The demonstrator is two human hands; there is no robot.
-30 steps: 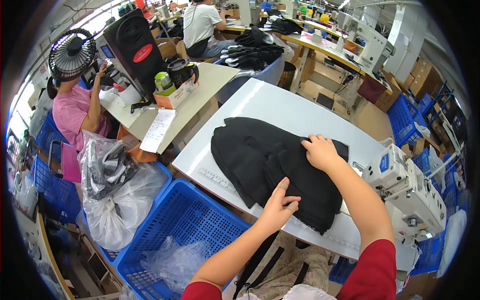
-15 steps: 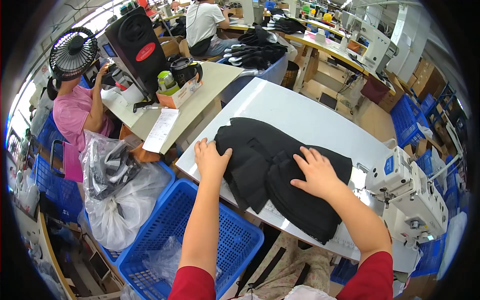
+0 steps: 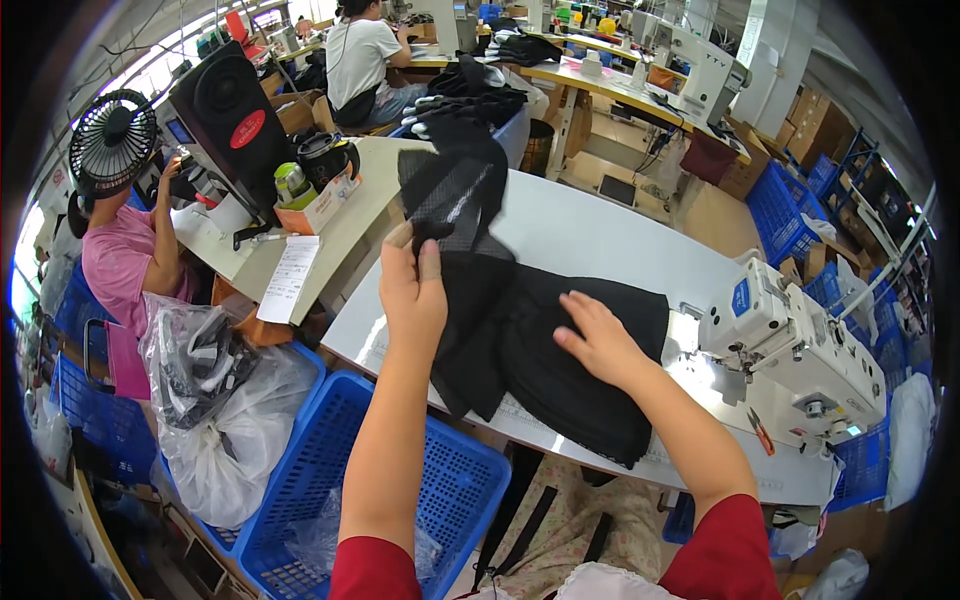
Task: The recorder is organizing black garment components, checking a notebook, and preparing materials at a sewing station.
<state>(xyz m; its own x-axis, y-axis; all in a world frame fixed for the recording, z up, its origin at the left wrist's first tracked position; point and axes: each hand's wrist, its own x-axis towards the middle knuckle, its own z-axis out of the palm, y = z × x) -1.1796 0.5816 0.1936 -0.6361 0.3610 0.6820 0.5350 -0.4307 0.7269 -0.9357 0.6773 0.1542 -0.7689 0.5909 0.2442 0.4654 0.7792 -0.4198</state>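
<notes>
Black fabric pieces (image 3: 580,365) lie stacked and partly fanned out on the white sewing table (image 3: 590,245). My left hand (image 3: 411,285) pinches the edge of one black fabric piece (image 3: 455,190), which is lifted and flares up above the stack, blurred in part; a mesh-like face shows on it. Flat on the stack rests my right hand (image 3: 602,340), fingers apart, gripping nothing. To the right stands a white sewing machine (image 3: 790,335), with small orange-handled snips (image 3: 761,432) lying beside it.
Below my left forearm sits a blue plastic basket (image 3: 470,470) with clear plastic inside. Clear bags (image 3: 225,400) fill another basket at left. A side table holds a black speaker (image 3: 225,120) and a mug (image 3: 328,158). Two people (image 3: 130,250) sit nearby.
My left hand has taken hold of a black fabric piece and raised its edge off the stack. My right hand stays on the stack. The whole view has shifted somewhat, bringing the snips into sight.
</notes>
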